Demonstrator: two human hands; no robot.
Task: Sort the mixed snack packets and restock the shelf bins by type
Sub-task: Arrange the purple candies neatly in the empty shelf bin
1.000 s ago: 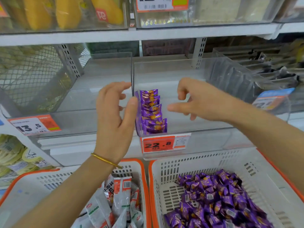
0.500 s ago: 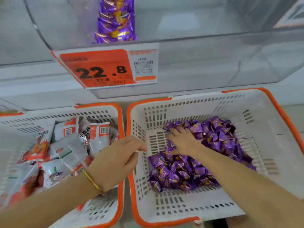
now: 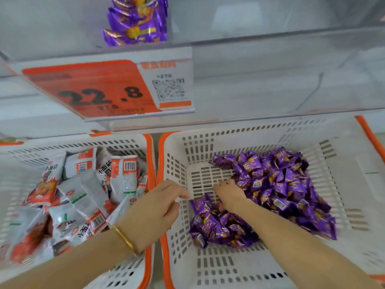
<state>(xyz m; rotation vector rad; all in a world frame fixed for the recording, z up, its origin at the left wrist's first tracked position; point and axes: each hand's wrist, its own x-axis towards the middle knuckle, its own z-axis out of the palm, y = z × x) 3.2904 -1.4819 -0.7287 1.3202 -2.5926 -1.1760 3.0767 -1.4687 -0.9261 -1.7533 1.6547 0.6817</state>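
Now the right hand (image 3: 229, 198) is down in the heap of purple packets (image 3: 281, 184), with its fingers dug in. I cannot tell if its grip has closed on any yet. The left hand (image 3: 155, 207) hangs over the edge where the two baskets meet. Its grip is loose and holds nothing.

A second ago both hands were up at the shelf bin (image 3: 270, 59), beside the short purple row (image 3: 137, 24) standing there. So that load looks put away, and I think this is the reach for the next handful.

The right basket (image 3: 198, 147) has lots of purple ones left, and the bin has lots of room. The red and white packets (image 3: 83, 195) lie in the left basket (image 3: 62, 142), waiting their turn.
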